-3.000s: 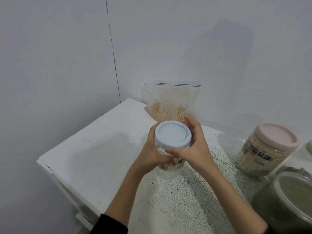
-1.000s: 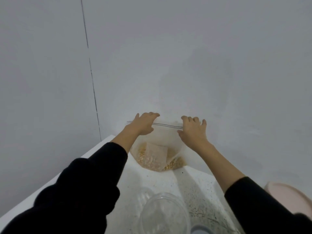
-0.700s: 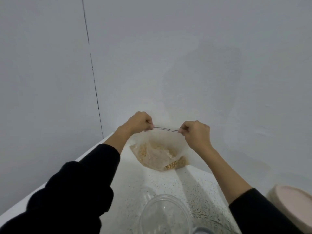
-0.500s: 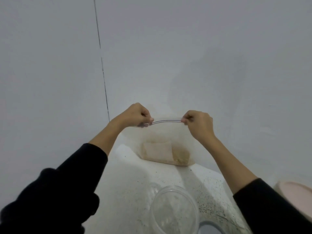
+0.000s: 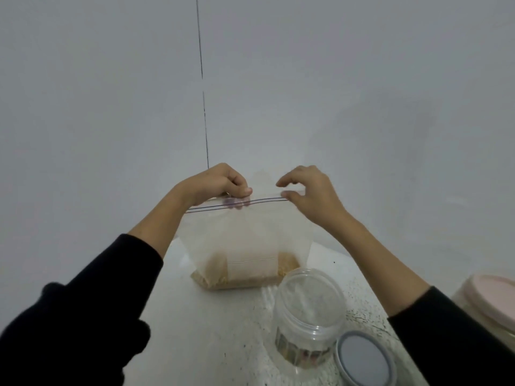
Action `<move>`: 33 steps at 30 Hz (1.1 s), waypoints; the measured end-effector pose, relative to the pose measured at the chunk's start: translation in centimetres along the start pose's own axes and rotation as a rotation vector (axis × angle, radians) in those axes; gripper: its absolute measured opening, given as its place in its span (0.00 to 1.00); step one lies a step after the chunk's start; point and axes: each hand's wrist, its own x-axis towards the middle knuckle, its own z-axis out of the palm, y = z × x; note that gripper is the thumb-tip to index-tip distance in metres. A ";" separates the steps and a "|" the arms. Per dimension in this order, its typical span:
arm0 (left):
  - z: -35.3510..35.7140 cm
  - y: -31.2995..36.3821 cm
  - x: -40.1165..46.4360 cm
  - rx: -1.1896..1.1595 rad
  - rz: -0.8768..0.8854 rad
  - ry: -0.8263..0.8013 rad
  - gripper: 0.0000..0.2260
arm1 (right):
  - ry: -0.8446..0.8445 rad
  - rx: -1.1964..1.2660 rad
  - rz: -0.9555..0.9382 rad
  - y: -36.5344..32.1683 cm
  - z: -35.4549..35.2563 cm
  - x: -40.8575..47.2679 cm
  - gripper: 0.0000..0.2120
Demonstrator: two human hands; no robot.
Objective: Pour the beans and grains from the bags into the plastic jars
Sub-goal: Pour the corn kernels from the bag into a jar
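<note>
Left hand (image 5: 216,183) and right hand (image 5: 309,195) pinching zip-top bag (image 5: 248,238) of grains, open jar (image 5: 308,305) at 5 o'clock.

the bag (image 5: 248,240) stands upright on the table (image 5: 211,316), close to the wall behind it. grains (image 5: 287,267) lie in the bag's bottom. the left hand (image 5: 214,183) is at the bag's top edge on the left, the right hand (image 5: 309,190) on the right. the open jar (image 5: 308,307) stands in front of the bag, to its right. the lid (image 5: 365,360) lies beside the jar, nearer and right. a lidded jar (image 5: 487,305) stands further right.
</note>
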 end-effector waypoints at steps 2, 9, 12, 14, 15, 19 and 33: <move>0.0 0.2 -0.4 0.017 -0.007 0.003 0.12 | -0.046 0.013 -0.161 -1.7 1.1 -0.2 0.05; 0.3 0.7 -1.5 0.031 -0.042 -0.005 0.08 | -0.038 -0.143 -0.214 -3.3 3.2 -0.4 0.12; 0.3 0.7 -1.4 0.037 -0.050 -0.004 0.07 | -0.049 -0.157 -0.156 -3.1 3.0 -0.1 0.13; 0.4 0.7 -1.3 0.043 -0.053 0.005 0.07 | -0.065 -0.153 -0.160 -2.9 3.0 -0.1 0.12; 0.5 0.8 -1.3 0.060 -0.047 0.013 0.08 | -0.067 -0.153 -0.171 -2.9 3.1 -0.1 0.11; 1.0 0.8 -1.0 0.163 -0.019 0.067 0.11 | -0.009 -0.241 -0.245 -2.6 3.6 -0.1 0.14; 2.5 0.4 1.0 0.454 0.024 0.337 0.13 | -0.149 -0.114 -0.226 -1.9 3.0 -0.1 0.09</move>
